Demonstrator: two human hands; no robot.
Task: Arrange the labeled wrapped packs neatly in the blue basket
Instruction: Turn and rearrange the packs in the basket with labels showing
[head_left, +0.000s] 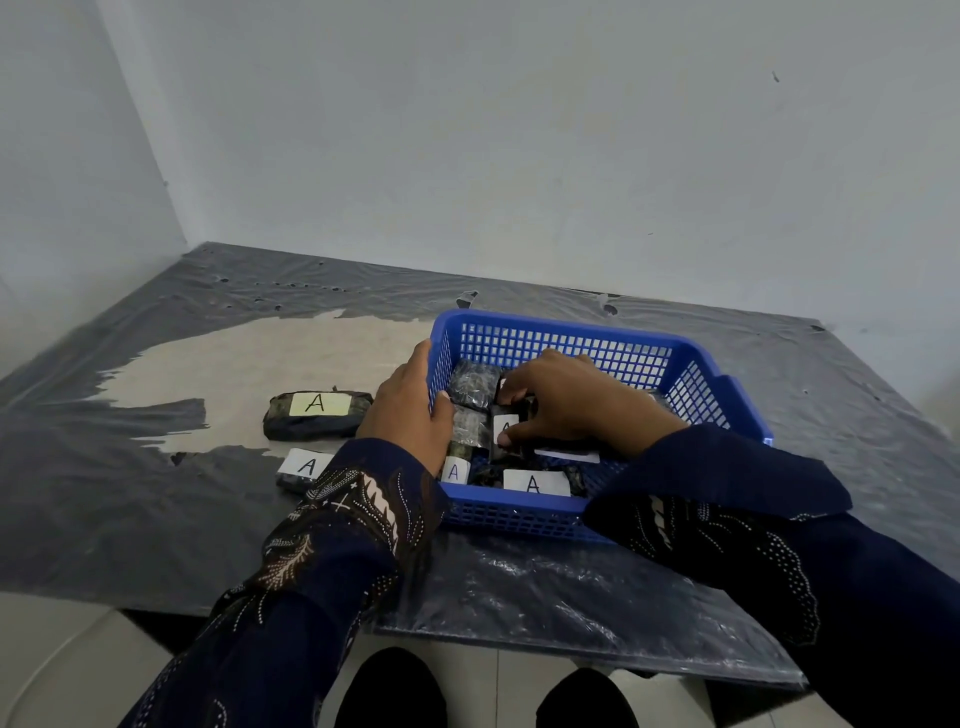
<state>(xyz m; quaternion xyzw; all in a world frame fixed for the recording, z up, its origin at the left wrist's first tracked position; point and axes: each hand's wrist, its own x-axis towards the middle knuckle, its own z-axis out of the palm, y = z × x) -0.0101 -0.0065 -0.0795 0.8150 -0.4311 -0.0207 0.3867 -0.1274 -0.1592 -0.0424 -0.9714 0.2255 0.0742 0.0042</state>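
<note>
Inside the blue basket (696, 358) on the counter (156, 493), the right hand (566, 405) pinches a labeled pack (506, 434); the left hand (410, 405) grips the basket's left wall. Two packs (317, 414) lie left.

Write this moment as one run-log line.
left hand: gripping blue plastic basket rim | right hand: placing dark wrapped pack labelled A inside | two labelled packs outside
</note>
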